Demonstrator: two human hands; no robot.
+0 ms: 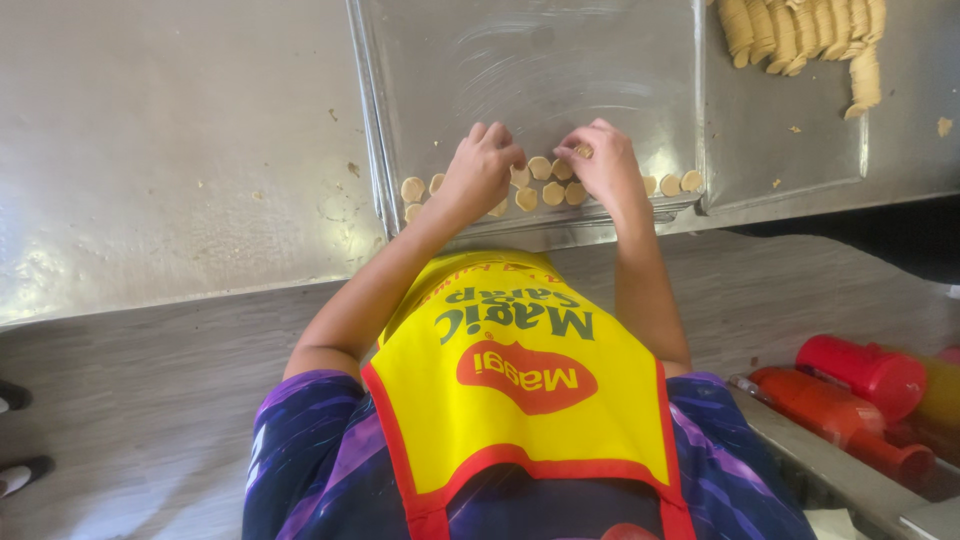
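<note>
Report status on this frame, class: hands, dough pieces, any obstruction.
Left hand and right hand both down on small dough rounds. Rounds in rows along near edge of metal tray. Nothing blocking.

I see a bright yellow bib apron (520,400) with red piping and a red oval patch. Beneath it sits a short-sleeved purple and navy streaked shirt (300,450).
</note>
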